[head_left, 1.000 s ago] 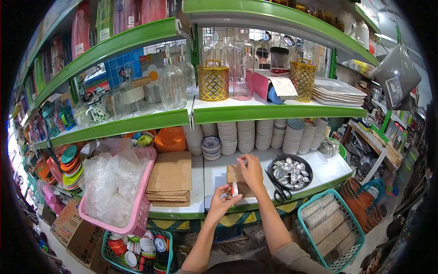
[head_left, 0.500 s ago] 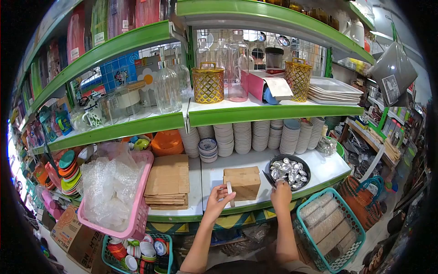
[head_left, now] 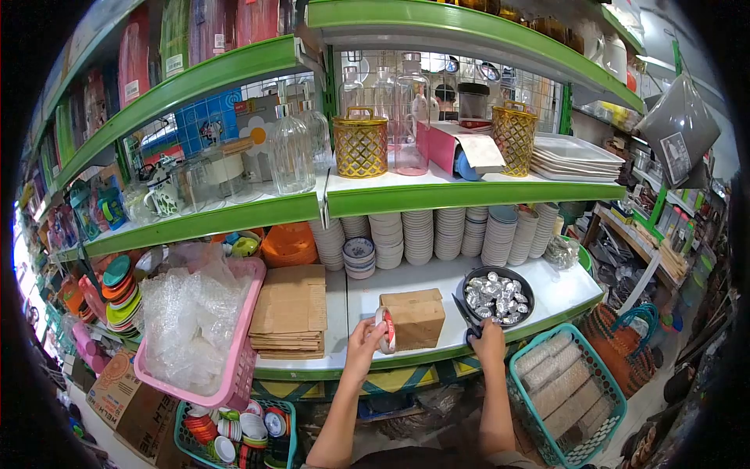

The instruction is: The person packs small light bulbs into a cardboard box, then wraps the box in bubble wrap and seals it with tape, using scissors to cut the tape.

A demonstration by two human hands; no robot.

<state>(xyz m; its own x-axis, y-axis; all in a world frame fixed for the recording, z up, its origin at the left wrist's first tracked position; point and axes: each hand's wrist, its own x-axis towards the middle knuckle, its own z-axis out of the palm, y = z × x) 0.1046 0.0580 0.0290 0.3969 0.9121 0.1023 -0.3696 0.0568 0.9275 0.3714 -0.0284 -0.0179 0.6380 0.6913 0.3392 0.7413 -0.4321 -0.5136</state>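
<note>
A roll of tape is held upright in my left hand, its fingers closed round the roll's left side. Just beyond it a brown cardboard box stands on the white shelf. My right hand is closed on the dark handles of a pair of scissors, whose blades point up and left. Beside the blades is a black bowl with several small silver foil-like pieces.
Flat cardboard pieces lie stacked at the left, next to a pink basket of bubble wrap. Stacked bowls line the shelf's back. A teal basket of wrapped goods sits low right. A green shelf edge crosses above.
The tape roll has turned so its ring and red inner side show. My right hand has shifted slightly right and down, and the scissors' dark handles now show.
</note>
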